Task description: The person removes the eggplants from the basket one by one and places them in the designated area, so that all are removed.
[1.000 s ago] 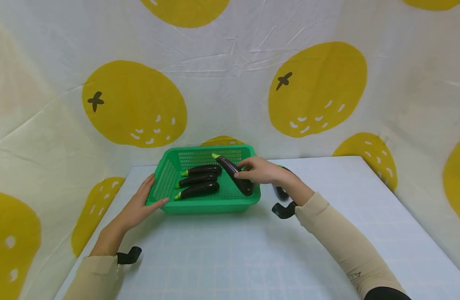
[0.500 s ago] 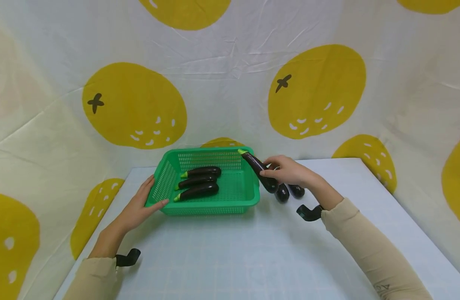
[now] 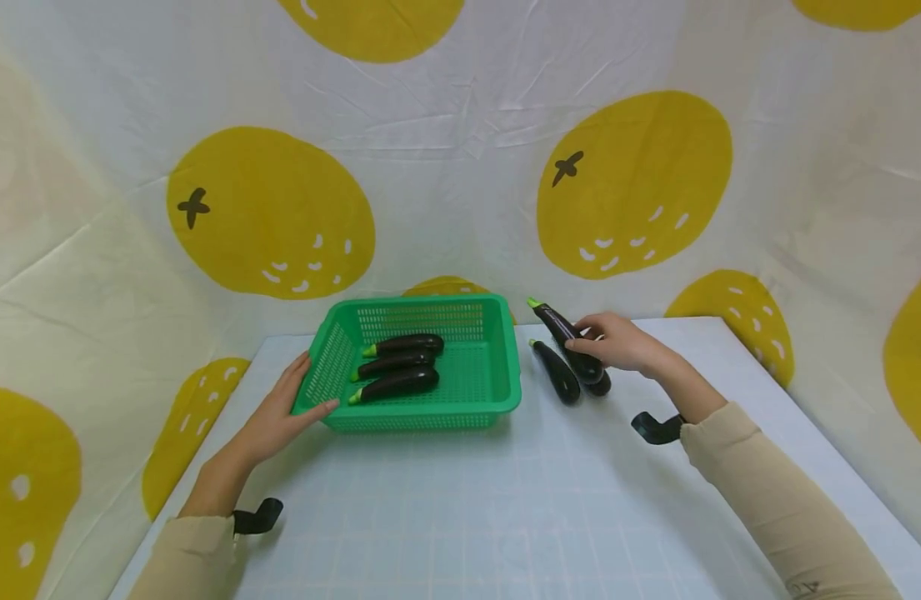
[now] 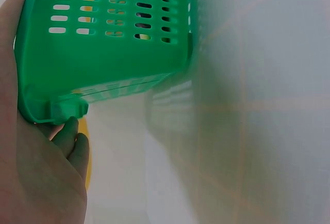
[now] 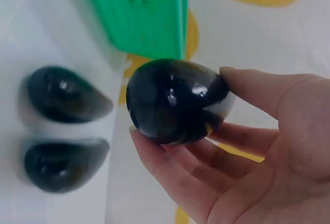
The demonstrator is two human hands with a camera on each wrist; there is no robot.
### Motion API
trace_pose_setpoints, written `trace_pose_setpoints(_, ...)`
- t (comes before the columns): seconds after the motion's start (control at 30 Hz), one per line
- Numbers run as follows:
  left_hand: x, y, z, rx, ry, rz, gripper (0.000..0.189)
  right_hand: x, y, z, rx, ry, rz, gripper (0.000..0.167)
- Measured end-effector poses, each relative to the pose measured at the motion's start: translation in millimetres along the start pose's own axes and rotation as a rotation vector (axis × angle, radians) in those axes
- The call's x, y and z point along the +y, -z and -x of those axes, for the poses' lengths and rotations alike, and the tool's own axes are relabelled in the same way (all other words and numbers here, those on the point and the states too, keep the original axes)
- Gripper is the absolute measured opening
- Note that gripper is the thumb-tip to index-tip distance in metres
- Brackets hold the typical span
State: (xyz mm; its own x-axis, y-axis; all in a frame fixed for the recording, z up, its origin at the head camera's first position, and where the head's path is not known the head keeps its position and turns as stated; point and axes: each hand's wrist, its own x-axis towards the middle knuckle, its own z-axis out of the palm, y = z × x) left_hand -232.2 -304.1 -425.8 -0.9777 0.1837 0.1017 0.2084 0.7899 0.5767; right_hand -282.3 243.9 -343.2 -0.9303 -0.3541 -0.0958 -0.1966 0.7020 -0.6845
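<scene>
Right hand (image 3: pixel 618 342), gripping one eggplant (image 3: pixel 556 325), is moving away from the basket (image 3: pixel 430 410) left hand (image 3: pixel 275 414) is gripping, leaving three eggplants (image 3: pixel 400 382) inside.

Backdrop: creased off-white sheeting (image 3: pixel 452 208), printed with large yellow fruit shapes (image 3: pixel 271 242), the pair at ten and two o'clock bearing dark crosses (image 3: pixel 193 207) and white flecks. Surface (image 3: pixel 460 517): pale blue-white, faintly grid-lined, filling six o'clock. Light: soft, with diffuse shadows on the surface.
</scene>
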Motion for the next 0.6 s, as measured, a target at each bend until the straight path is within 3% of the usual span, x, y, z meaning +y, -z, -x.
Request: trace_pose_setpoints(0.6,-1.6,-0.9,-0.9,0.003,-0.008,0.008,0.103,57,17,1.7,0.053,-0.09,0.094,0.057)
